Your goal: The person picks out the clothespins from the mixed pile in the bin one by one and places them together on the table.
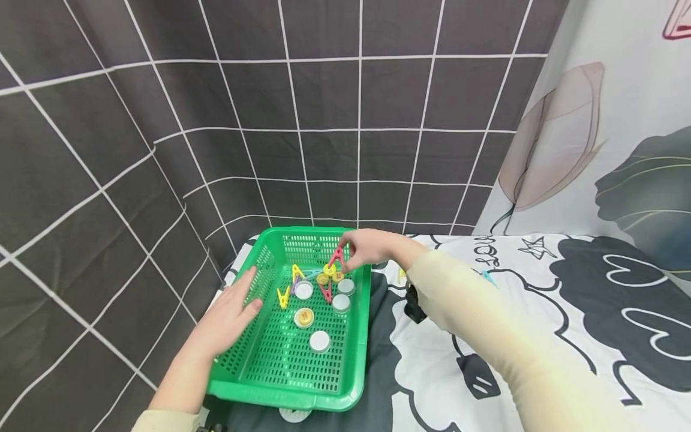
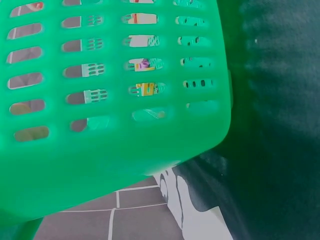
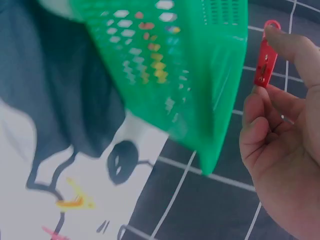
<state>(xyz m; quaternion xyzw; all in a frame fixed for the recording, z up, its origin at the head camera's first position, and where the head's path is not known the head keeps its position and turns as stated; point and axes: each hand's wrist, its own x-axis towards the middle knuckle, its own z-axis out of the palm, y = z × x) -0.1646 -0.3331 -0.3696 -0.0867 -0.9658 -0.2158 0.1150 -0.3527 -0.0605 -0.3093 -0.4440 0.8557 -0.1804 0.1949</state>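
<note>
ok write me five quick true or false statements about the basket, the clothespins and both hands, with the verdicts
1. The right hand pinches a red clothespin. True.
2. A yellow clothespin lies in the green plastic basket. True.
3. The left hand grips a purple clothespin. False: it holds nothing and is at the basket's left side.
4. The basket contains clothespins only. False: white discs lie in it too.
5. The basket stands upright, its open side up. True.
</note>
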